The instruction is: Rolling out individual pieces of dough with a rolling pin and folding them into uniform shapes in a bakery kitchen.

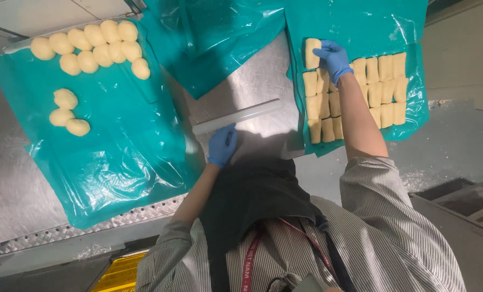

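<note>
12 round dough balls (93,46) on left teal plastic sheet (117,146): 9 in cluster at top, 3 apart below. Roughly 20 rectangular dough pieces (379,86) in rows on right teal sheet (409,32); exact count unclear, arm covers some. 1 white rolling pin (239,116) on steel counter (252,81) between sheets. Left hand (222,145), blue glove, fingers loosely curled, resting at pin's near end. Right hand (334,58), gloved, fingers bent, touching dough pieces in top-left rows; grip unclear. Third teal sheet (214,38) bunched behind.

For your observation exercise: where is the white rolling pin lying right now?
In the head view, the white rolling pin lies on the steel table between the two teal sheets, just above the left hand.
</note>
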